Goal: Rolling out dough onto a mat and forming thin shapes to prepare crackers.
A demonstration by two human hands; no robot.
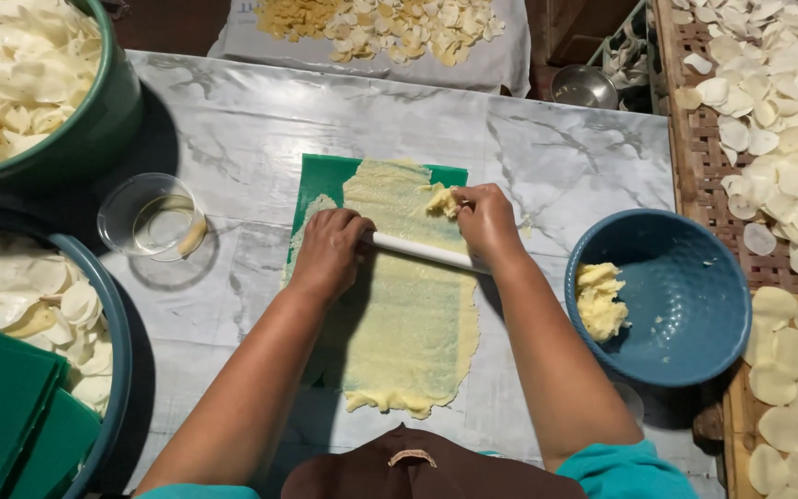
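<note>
Pale yellow dough sheet (408, 323), thin and ragged-edged, lies on a green mat (325, 180) on the marble-patterned table (233, 120). Left hand (328, 251) and right hand (485, 222) both clasp the white rolling pin (417, 250) across it; blue bowl (695, 305) right of the sheet

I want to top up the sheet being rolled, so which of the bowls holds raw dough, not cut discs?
The blue bowl beside the right hand. It holds one yellow dough lump; the green bowls on the left are heaped with thin white discs.
</note>
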